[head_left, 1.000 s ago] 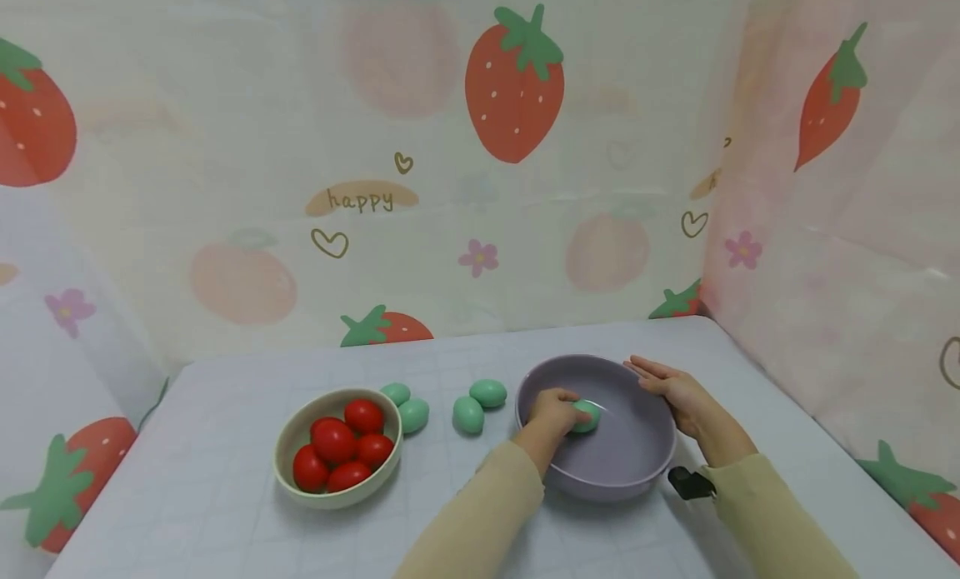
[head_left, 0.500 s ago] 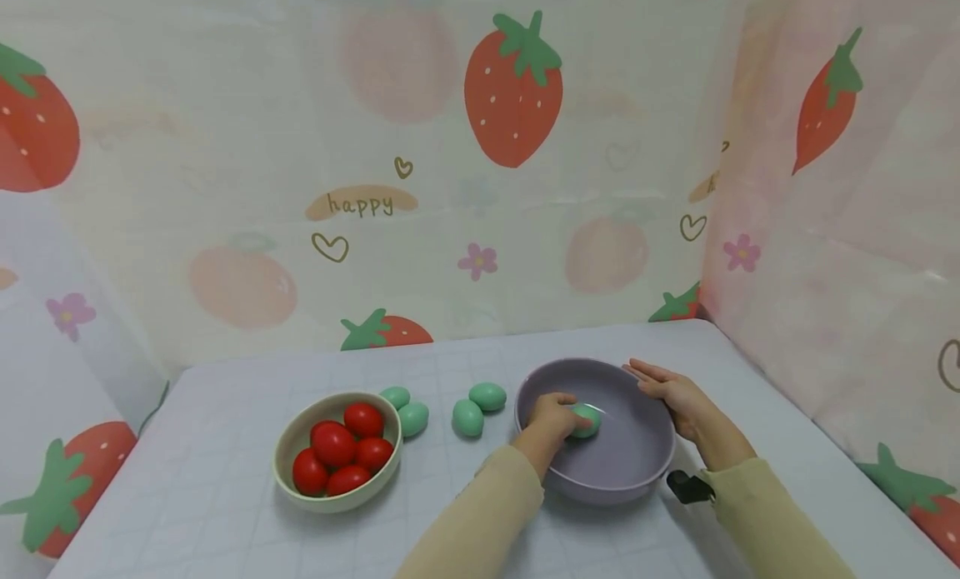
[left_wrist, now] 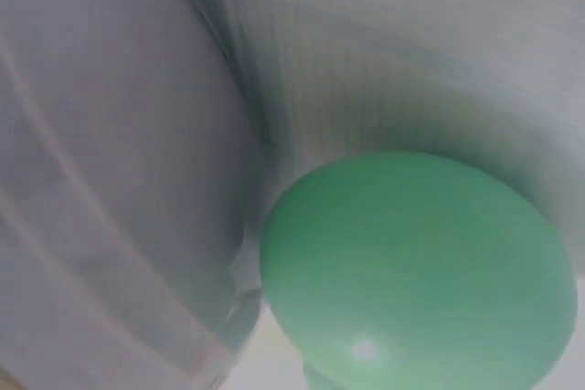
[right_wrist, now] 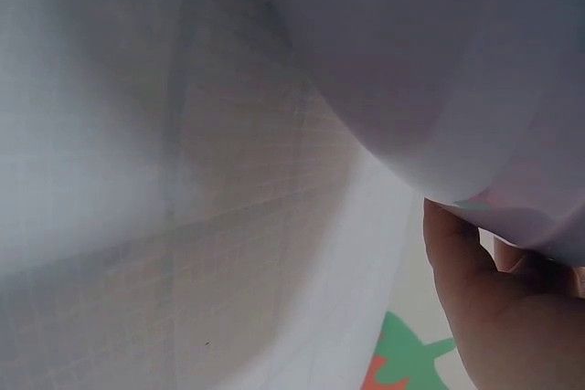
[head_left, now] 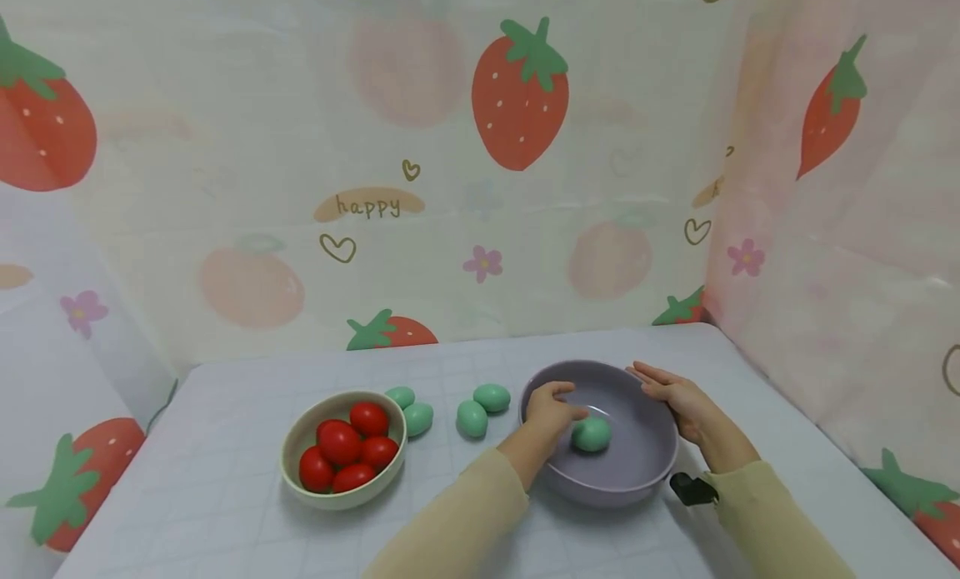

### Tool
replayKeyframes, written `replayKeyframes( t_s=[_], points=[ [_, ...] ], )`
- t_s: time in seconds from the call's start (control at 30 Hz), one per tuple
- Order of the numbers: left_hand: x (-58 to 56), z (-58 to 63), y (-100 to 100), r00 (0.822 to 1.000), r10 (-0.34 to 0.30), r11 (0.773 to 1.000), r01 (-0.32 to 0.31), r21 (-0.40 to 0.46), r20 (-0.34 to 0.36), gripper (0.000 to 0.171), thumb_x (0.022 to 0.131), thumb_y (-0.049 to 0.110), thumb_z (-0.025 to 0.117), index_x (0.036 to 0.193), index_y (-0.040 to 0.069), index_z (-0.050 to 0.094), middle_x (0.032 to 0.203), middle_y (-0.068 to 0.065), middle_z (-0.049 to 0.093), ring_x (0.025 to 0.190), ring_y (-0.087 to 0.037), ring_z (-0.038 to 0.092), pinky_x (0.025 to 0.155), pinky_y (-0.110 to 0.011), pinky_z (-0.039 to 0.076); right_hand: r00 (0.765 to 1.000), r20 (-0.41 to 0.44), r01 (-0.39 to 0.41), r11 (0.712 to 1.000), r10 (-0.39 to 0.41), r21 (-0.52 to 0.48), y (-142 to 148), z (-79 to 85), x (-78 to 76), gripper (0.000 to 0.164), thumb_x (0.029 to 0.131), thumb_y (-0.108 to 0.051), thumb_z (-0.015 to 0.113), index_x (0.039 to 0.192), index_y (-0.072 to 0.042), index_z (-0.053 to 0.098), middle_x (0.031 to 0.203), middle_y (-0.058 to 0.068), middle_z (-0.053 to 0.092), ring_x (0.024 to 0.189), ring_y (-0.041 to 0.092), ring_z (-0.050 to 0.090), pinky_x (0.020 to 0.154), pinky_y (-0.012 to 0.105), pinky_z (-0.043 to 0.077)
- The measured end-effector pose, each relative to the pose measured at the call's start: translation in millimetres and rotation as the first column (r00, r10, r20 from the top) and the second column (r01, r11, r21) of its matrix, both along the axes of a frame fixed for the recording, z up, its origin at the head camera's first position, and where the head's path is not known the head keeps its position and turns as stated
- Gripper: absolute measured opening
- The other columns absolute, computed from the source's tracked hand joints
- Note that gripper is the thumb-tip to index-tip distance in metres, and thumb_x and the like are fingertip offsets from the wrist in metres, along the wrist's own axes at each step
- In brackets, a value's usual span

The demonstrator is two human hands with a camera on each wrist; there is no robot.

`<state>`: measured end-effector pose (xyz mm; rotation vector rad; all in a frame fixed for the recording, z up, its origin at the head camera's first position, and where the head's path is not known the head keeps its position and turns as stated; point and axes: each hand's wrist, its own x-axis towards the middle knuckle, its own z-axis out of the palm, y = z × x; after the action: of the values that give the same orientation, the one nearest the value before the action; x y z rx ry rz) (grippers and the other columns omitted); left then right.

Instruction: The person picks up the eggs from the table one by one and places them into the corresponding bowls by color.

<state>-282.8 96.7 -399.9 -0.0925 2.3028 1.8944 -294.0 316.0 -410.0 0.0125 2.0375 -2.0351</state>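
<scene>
A green egg (head_left: 592, 435) lies on the bottom of the purple bowl (head_left: 633, 458) in the head view. My left hand (head_left: 550, 414) is over the bowl's left side, thumb and fingers spread apart beside this egg and holding nothing. My right hand (head_left: 686, 406) rests against the bowl's right side with its fingers nearly straight. In the right wrist view, fingertips (right_wrist: 448, 226) touch the bowl's outer wall (right_wrist: 439, 61). The left wrist view has a large green egg (left_wrist: 420, 271) close up, outside the bowl wall (left_wrist: 110, 134).
Two green eggs, one nearer (head_left: 472, 418) and one farther (head_left: 492, 397), lie left of the purple bowl. A cream bowl (head_left: 337, 502) with several red eggs (head_left: 339, 442) stands farther left, two more green eggs (head_left: 417, 417) beside it. A patterned curtain (head_left: 450, 229) closes off the back.
My left hand has let go of the green egg, its fingers spreading and drawing back a little to the left. The egg now lies free in the purple bowl. My right hand stays at the rim.
</scene>
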Motion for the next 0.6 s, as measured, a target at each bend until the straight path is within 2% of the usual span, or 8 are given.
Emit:
replayKeyframes(
  t_s=[0.27, 0.47, 0.6],
  points=[
    [9.9, 9.2, -15.6, 0.995, -0.066, 0.991, 0.074, 0.111, -0.07, 0.037, 0.081, -0.004, 0.073, 0.117, 0.0, 0.066, 0.111, -0.017, 0.062, 0.093, -0.021, 0.057, 0.08, -0.03, 0.049, 1.0, 0.015, 0.01, 1.0, -0.01, 0.004, -1.7, 2.8, -2.4, 0.06, 0.103, -0.007, 0.042, 0.154, -0.002, 0.01, 0.155, 0.016, 0.011, 0.144, 0.028, 0.01, 0.098, 0.017, 0.036],
    [18.6, 13.0, -39.3, 0.989, -0.133, 0.972, 0.141, 0.189, -0.057, 0.036, 0.087, 0.001, 0.069, 0.122, -0.002, 0.062, 0.116, -0.018, 0.063, 0.088, -0.017, 0.063, 0.077, -0.03, 0.052, 0.999, 0.034, 0.01, 1.0, -0.01, -0.011, -1.1, 1.8, -1.3, 0.062, 0.102, -0.007, 0.044, 0.153, -0.003, 0.008, 0.155, 0.013, 0.012, 0.145, 0.025, 0.01, 0.107, 0.023, 0.031],
    [22.6, 14.3, -55.9, 0.989, -0.136, 0.963, 0.144, 0.228, -0.052, 0.035, 0.088, 0.001, 0.068, 0.122, -0.003, 0.062, 0.111, -0.016, 0.065, 0.088, -0.017, 0.064, 0.076, -0.031, 0.053, 0.999, 0.038, 0.008, 1.0, -0.007, -0.02, 0.4, 1.1, -0.1, 0.063, 0.102, -0.007, 0.045, 0.154, -0.003, 0.008, 0.154, 0.011, 0.013, 0.144, 0.021, 0.012, 0.106, 0.022, 0.032]
  ],
)
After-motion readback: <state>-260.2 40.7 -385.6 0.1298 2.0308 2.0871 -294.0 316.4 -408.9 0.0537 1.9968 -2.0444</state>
